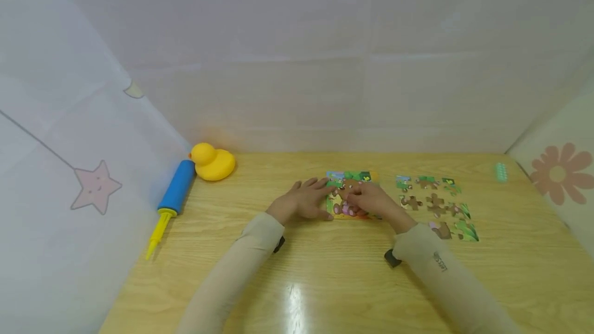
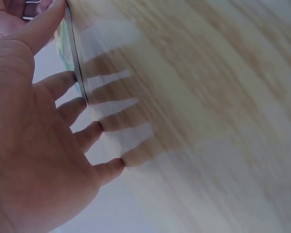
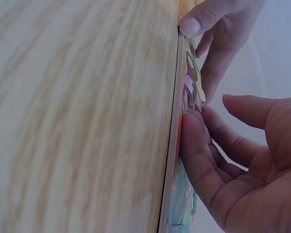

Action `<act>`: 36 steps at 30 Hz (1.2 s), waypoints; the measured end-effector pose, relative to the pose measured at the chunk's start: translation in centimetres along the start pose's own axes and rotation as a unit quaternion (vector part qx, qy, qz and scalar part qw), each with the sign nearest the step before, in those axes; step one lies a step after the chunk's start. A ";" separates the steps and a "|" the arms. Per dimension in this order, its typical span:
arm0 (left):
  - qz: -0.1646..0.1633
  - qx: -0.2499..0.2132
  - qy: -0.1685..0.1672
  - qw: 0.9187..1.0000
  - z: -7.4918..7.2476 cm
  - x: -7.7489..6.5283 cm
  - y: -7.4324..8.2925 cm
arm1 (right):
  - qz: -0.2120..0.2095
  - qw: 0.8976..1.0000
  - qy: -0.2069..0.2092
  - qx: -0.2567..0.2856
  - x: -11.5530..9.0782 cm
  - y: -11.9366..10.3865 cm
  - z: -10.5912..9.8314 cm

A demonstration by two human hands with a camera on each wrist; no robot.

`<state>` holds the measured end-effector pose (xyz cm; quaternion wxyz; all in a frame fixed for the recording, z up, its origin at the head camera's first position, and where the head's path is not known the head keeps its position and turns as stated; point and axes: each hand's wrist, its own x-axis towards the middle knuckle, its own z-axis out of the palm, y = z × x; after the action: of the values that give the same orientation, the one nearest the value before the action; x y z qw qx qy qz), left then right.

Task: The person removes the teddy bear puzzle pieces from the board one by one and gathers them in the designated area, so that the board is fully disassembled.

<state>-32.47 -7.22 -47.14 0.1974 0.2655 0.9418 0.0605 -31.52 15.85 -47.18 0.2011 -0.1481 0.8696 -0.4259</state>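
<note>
A bear jigsaw puzzle (image 1: 337, 210) lies on the table in front of me, partly hidden by both hands. My left hand (image 1: 306, 201) rests at its left side with fingers spread; the left wrist view shows the thumb and two fingertips at the board's edge, the others on the table. Over the puzzle's right half, my right hand (image 1: 373, 201) bends its fingers down to the picture. In the right wrist view, thumb (image 3: 191, 131) and fingertips come together at a puzzle piece (image 3: 196, 99), mostly covered by them. Several loose puzzle pieces (image 1: 435, 202) lie spread to the right.
A yellow rubber duck (image 1: 215, 164) sits at the back left, beside a blue pump (image 1: 178, 187) with a yellow nozzle. Near the back right lies a small mint-green object (image 1: 501, 171). Printed cloth walls (image 1: 297, 97) enclose the table's back and sides.
</note>
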 end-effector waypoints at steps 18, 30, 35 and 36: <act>0.003 -0.014 0.010 1.000 0.1 -0.2 0.3 | 0.038 0.991 0.021 0.125 0.6 0.5 0.9; -0.004 -0.013 0.010 1.000 0.1 -0.1 0.2 | 0.039 0.985 0.016 0.165 -0.1 1.7 -0.5; 0.000 -0.016 0.011 1.000 0.2 -0.2 0.1 | 0.039 0.984 0.022 0.174 -0.8 2.5 -1.1; 0.001 -0.015 0.011 1.000 0.2 -0.2 0.1 | 0.034 0.984 0.019 0.174 -1.0 2.7 -1.3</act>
<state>-32.20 -7.21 -47.25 0.1907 0.2624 0.9428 0.0773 -31.51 18.76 -48.44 0.2214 -0.0725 0.7904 -0.5665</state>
